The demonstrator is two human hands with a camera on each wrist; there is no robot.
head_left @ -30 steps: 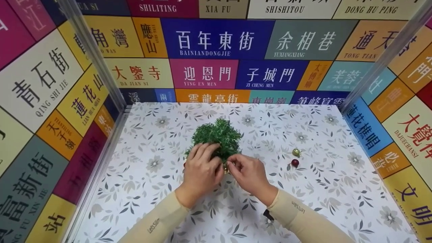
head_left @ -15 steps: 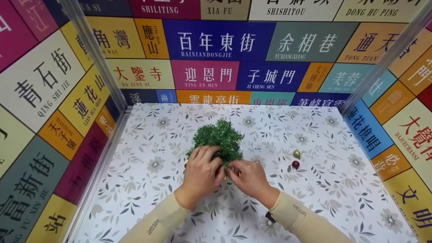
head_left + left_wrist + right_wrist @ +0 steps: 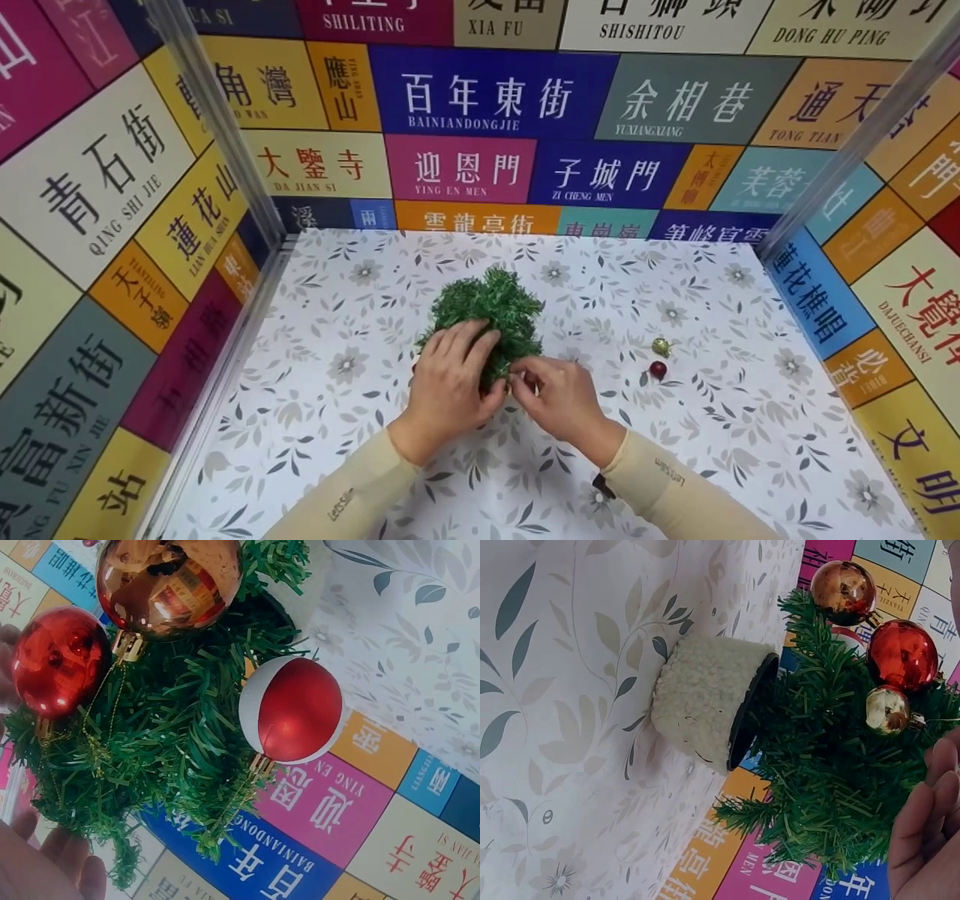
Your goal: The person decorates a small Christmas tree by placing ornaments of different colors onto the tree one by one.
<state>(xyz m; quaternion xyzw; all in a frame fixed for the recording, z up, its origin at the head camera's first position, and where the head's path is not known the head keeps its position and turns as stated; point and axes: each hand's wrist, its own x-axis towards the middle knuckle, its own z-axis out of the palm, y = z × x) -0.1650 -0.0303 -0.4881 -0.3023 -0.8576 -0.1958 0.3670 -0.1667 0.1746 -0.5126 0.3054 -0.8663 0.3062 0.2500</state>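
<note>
In the head view a small tinsel Christmas tree (image 3: 487, 300) stands between the hands, in a pale textured pot (image 3: 709, 701). My left hand (image 3: 450, 375) rests over its near left side, fingers spread loosely on the branches. The right hand (image 3: 559, 390) is at the near right side, thumb and index finger pinched by a branch. A small gold bauble (image 3: 887, 710) hangs on the tree, its thin cord running towards the right fingertips. Other baubles on the tree are shiny red (image 3: 902, 655), copper (image 3: 171, 585), and red with white (image 3: 294, 711).
To the right on the floral-patterned table (image 3: 720, 420) lie a loose gold bauble (image 3: 661, 346) and a dark red bauble (image 3: 658, 370). Walls of coloured sign panels (image 3: 495, 94) enclose the back and sides, with clear edging at the corners.
My left index finger has lifted away from the thumb. The right fingers keep working at the same spot, shifting only slightly. The loose baubles have stayed put.
</note>
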